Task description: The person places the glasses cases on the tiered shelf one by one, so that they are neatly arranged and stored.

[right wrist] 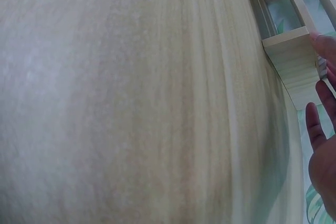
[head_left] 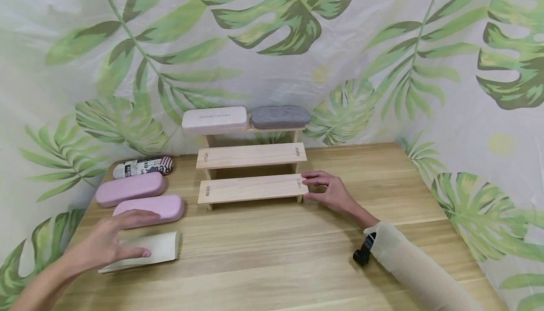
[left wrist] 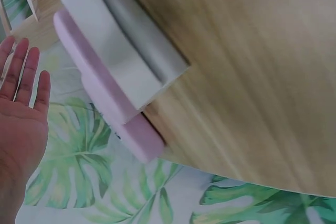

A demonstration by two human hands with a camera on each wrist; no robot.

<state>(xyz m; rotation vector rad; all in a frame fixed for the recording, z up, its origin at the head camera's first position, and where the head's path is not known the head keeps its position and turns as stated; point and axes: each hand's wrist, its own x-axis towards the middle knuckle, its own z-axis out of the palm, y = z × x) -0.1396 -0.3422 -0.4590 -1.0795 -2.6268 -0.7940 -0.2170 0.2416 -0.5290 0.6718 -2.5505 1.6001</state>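
Observation:
My left hand [head_left: 99, 242] hovers with spread, extended fingers over a cream folding glasses case [head_left: 159, 247] at the table's left front. In the left wrist view its palm [left wrist: 21, 129] faces the camera with nothing in it. Just behind the cream case lies a pink glasses case [head_left: 170, 208], partly covered by the fingers. At the middle of the table, my right hand [head_left: 329, 190] pinches the right end of the lowest step of a three-tier wooden display rack [head_left: 250, 189]. The right wrist view shows thumb and fingers [right wrist: 326, 45] at the step's edge.
A second pink glasses case [head_left: 131, 189] and a newspaper-print case [head_left: 142, 167] lie behind, at the table's left edge. On the rack's top tier sit a white glasses case [head_left: 214, 119] and a grey fabric one [head_left: 280, 117]. A leaf-patterned cloth [head_left: 272, 74] hangs behind the table [head_left: 263, 263].

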